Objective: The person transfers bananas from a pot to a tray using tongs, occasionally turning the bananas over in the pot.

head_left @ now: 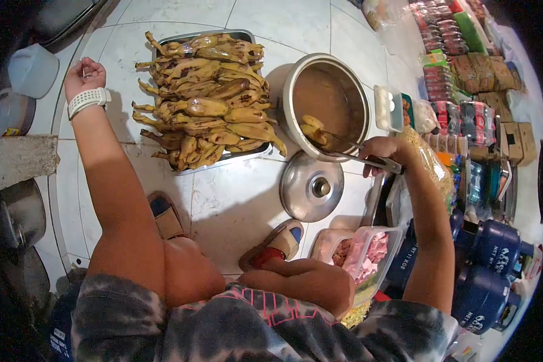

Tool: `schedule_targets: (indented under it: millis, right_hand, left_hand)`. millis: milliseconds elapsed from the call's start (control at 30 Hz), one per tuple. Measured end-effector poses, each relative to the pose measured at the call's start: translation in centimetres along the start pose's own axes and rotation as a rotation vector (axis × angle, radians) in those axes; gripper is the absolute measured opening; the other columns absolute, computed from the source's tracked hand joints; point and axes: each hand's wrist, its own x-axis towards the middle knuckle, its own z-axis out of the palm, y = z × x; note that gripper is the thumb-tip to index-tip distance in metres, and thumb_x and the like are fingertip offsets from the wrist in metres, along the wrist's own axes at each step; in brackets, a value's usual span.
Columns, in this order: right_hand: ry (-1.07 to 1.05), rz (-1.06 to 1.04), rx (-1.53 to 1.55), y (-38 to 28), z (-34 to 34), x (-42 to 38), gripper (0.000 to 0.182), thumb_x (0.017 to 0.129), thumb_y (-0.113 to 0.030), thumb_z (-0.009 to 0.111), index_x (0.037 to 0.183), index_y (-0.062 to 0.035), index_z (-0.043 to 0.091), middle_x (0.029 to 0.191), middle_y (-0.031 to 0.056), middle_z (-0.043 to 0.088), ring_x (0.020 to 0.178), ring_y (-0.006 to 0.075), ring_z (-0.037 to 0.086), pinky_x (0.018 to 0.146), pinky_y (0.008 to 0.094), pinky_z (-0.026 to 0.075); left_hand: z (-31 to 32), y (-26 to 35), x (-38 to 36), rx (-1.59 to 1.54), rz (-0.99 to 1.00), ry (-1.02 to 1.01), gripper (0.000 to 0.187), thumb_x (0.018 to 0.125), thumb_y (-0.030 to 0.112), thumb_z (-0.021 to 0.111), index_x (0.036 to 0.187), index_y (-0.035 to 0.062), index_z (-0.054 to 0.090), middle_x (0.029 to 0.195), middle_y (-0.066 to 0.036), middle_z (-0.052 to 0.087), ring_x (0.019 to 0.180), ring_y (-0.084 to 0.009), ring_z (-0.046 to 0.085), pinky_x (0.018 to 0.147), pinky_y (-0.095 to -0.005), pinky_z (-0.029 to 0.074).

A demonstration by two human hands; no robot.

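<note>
Metal tongs (pixel 377 161) are held in my right hand (pixel 384 154), beside the rim of a large metal pot (pixel 291 102). Their tips reach into the pot, at a small bunch of yellow bananas (pixel 314 130) partly sunk in brownish liquid (pixel 323 96). To the left of the pot, many unpeeled bananas (pixel 205 107) with browned skins lie heaped in rows on a metal tray (pixel 247 149). My left hand (pixel 87 76), with a white band on the wrist, is raised to the left of the tray. Its fingers curl in loosely, with nothing visible in them.
The pot lid (pixel 304 190) lies on the tiled floor just below the pot. Containers of pink and brown food (pixel 368 253) stand near my right knee. Blue gas cylinders (pixel 485 295) and packed goods (pixel 446 84) line the right side. Plastic jugs (pixel 33 71) stand at left.
</note>
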Motion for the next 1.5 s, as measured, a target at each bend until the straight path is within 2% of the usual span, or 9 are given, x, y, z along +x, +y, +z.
schedule_targets:
  millis: [300,567,833,967,1067,1100,1333,1467,1500]
  right_hand:
    - [0.382,-0.106,0.308,1.9,0.5,0.9,0.018,0.071,-0.018,0.045,0.068,-0.0001,0.048,0.052,0.006,0.049,0.036,0.0098,0.044,0.031,0.0212,0.037]
    - [0.479,-0.316,0.541,3.1,1.0,6.2,0.016,0.07,-0.014,0.041,0.07,0.0004,0.047,0.051,0.0053,0.048,0.033,0.0112,0.043,0.03,0.022,0.036]
    - [0.52,-0.393,0.882,2.4,3.9,8.8,0.031,0.079,-0.035,0.03,0.071,-0.0077,0.042,0.047,0.003,0.043,0.033,0.0109,0.039,0.032,0.0211,0.032]
    - [0.609,-0.473,0.964,3.7,6.2,9.6,0.028,0.08,-0.031,0.035,0.076,-0.0054,0.044,0.048,0.0032,0.043,0.034,0.0111,0.04,0.032,0.0215,0.033]
    - [0.73,-0.495,0.937,3.0,8.5,7.8,0.029,0.079,-0.031,0.038,0.084,-0.0044,0.047,0.049,0.0021,0.042,0.036,0.0097,0.04,0.034,0.0207,0.032]
    - [0.719,-0.471,0.902,2.9,9.0,7.0,0.032,0.078,-0.031,0.041,0.096,-0.0049,0.047,0.05,0.0003,0.041,0.039,0.0078,0.038,0.035,0.0196,0.032]
    - [0.928,-0.589,0.717,2.4,11.8,3.2,0.033,0.077,-0.021,0.044,0.106,-0.0059,0.042,0.055,-0.0031,0.039,0.042,0.0037,0.035,0.037,0.016,0.028]
    - [1.134,-0.611,0.084,1.7,11.3,1.5,0.03,0.074,-0.019,0.049,0.098,-0.001,0.047,0.062,0.0082,0.051,0.052,0.0136,0.048,0.047,0.0226,0.037]
    - [1.162,-0.7,-0.008,0.4,11.3,0.7,0.028,0.071,-0.019,0.051,0.092,-0.0008,0.05,0.071,0.0138,0.052,0.059,0.0222,0.052,0.053,0.0277,0.04]
  left_hand:
    - [-0.3,0.3,0.0,-0.034,0.037,0.103,0.002,0.071,0.001,0.041,0.072,0.0024,0.042,0.063,-0.006,0.047,0.055,-0.0147,0.049,0.052,-0.0247,0.038]
    - [0.6,-0.9,-0.5,0.031,0.044,0.075,0.002,0.072,0.003,0.04,0.073,0.0026,0.042,0.062,-0.005,0.047,0.055,-0.0137,0.049,0.05,-0.0246,0.039]
    - [0.0,-0.8,-0.1,0.0,0.035,0.074,0.002,0.072,0.004,0.04,0.074,0.0035,0.042,0.062,-0.005,0.046,0.055,-0.0134,0.049,0.049,-0.0243,0.039]
    - [0.5,-0.9,-1.1,-0.009,0.039,0.074,0.004,0.071,0.002,0.04,0.073,0.0038,0.042,0.062,-0.005,0.048,0.054,-0.0131,0.049,0.049,-0.0241,0.039]
    - [0.2,-0.2,-0.3,0.034,0.014,0.081,0.005,0.07,0.001,0.04,0.074,0.0041,0.042,0.063,-0.005,0.049,0.054,-0.013,0.049,0.048,-0.0242,0.039]
    - [0.1,-0.1,-0.4,0.027,0.02,0.066,0.006,0.07,0.001,0.041,0.074,0.0042,0.043,0.063,-0.006,0.05,0.054,-0.013,0.05,0.048,-0.0242,0.039]
    - [-0.4,0.2,0.3,0.003,0.032,0.097,0.006,0.07,0.001,0.042,0.074,0.0046,0.042,0.063,-0.005,0.049,0.055,-0.0126,0.049,0.048,-0.0237,0.038]
    - [0.2,-0.3,-0.1,-0.015,0.045,0.096,0.004,0.07,0.001,0.041,0.074,0.0038,0.042,0.064,-0.006,0.049,0.055,-0.0137,0.049,0.049,-0.0242,0.039]
    - [0.0,-0.2,0.3,-0.031,0.023,0.068,0.004,0.07,0.001,0.041,0.073,0.0036,0.042,0.064,-0.006,0.049,0.055,-0.0139,0.049,0.049,-0.0243,0.039]
